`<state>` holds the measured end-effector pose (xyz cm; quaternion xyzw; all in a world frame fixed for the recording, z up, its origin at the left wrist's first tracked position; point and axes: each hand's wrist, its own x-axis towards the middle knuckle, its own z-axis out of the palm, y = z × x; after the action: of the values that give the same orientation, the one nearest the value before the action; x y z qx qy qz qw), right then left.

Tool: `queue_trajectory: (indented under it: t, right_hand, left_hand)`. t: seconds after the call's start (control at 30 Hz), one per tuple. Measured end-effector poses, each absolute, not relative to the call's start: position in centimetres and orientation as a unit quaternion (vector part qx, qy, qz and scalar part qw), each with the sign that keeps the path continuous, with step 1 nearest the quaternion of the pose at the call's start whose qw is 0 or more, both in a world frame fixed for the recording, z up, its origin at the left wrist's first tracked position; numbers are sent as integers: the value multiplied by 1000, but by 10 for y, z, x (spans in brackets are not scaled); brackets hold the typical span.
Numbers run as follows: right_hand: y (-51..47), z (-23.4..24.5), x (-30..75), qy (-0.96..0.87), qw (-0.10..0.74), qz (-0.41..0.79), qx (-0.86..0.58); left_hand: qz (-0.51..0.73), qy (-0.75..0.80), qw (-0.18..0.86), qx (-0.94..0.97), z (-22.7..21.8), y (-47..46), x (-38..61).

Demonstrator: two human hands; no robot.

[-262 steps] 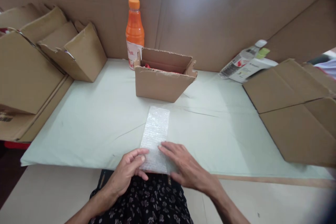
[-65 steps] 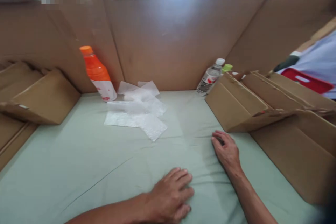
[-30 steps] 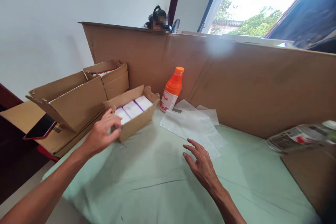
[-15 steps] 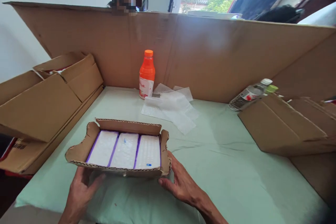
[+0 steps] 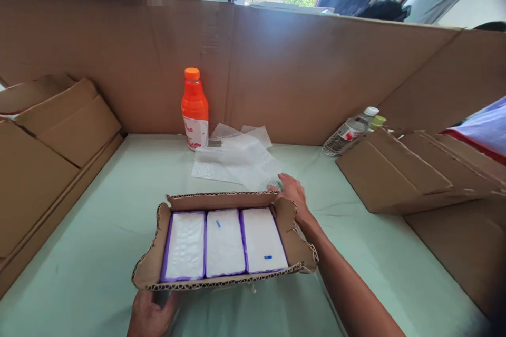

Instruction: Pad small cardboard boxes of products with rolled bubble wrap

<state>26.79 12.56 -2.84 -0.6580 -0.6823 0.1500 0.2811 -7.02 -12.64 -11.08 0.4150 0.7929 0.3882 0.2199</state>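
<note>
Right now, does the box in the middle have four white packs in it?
No, the middle box shows just three white packs, lying side by side with purple edges.

Sheets (image 5: 241, 155) lie behind the box (image 5: 223, 201) with 3 packs (image 5: 225, 245) inside.

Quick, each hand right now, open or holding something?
Left hand: at the near edge of the cardboard box; grip cannot be told.
Right hand: partly open, near the bubble wrap; contact unclear.
</note>
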Motion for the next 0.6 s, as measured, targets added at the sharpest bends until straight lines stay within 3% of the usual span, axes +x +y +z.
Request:
queue_trajectory:
  t: [0.13,0.3,0.43,0.53,0.6]
  right_hand:
    - [153,-46,252,-672,313,154,-653]
    - [104,-28,305,-664,345,211,-629]
    - [45,-12,383,-651,291,314,-626]
    - [12,-2,416,-629,235,228,-705]
    - [-4,6,409,-625,244,145,-727]
  left_hand:
    - [334,811,160,452,-126,-133,-80]
    - [284,838,142,443,-125,-138,-80]
    - [307,836,175,421,-111,-135,-75]
    - [339,818,217,412,-95,-128,-75]
    - [355,794,243,429,-82,-121,-80]
